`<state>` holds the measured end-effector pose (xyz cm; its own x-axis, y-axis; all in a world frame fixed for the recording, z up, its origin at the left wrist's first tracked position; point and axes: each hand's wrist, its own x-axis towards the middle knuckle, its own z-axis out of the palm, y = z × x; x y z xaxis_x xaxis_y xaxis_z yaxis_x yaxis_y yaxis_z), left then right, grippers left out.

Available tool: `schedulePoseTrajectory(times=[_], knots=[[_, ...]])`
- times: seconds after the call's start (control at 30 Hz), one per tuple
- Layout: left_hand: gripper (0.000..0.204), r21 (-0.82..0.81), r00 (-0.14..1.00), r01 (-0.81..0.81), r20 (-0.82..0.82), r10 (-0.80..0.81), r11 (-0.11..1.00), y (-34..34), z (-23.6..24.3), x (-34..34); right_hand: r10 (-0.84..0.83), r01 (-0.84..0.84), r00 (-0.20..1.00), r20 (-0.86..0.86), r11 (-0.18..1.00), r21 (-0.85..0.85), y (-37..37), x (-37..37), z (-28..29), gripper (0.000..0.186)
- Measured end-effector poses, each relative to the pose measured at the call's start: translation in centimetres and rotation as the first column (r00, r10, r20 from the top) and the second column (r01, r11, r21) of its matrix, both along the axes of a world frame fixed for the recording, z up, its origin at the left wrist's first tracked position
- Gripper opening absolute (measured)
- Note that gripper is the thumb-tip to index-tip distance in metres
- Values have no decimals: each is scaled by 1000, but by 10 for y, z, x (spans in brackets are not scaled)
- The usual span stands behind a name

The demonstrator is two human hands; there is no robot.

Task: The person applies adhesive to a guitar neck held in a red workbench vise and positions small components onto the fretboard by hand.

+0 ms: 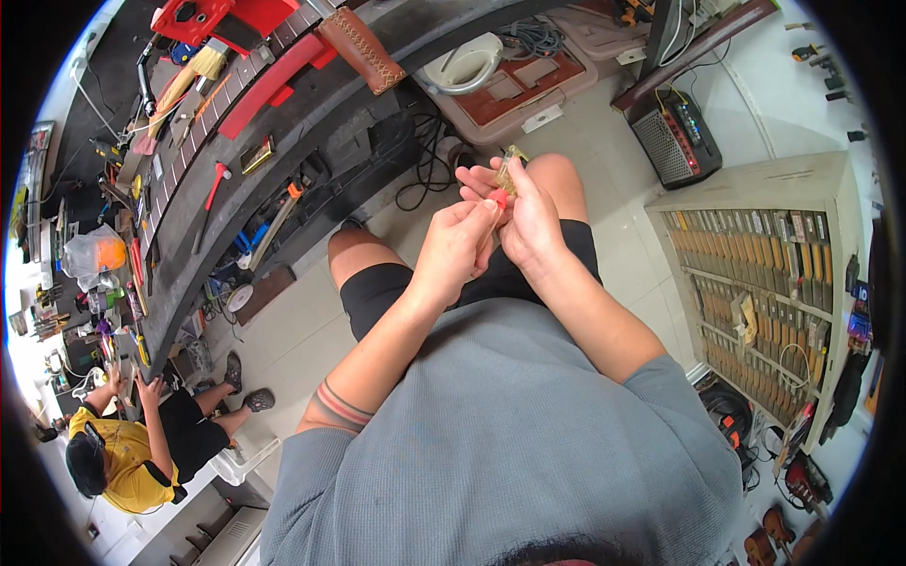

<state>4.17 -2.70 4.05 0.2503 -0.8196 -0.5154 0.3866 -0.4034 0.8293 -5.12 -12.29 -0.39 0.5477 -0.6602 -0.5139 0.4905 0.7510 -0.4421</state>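
Over my lap, my left hand (464, 236) pinches a small red piece (500, 196), which looks like a cap, between thumb and fingertips. Just to its right my right hand (528, 217) is wrapped loosely round a small clear, yellowish bottle (509, 166), its thumb along the bottle and several fingertips curled out to the left. The red piece is at the lower end of the bottle; whether they are joined I cannot tell.
A dark curved bench (203, 274) with tools and red fixtures runs along the left and top. A small amplifier (665, 146) and a slotted cabinet (821, 193) stand right. A co-worker in yellow (132, 453) works lower left. Cables (420, 184) lie on the floor.
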Motion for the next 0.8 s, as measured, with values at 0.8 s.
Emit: schedulePoseTrajectory(times=[0.8], knots=[[39, 25, 996, -71, -49, 72, 997, -9, -10, -3, -31, 30, 1000, -7, 999, -35, 7, 8, -27, 34]])
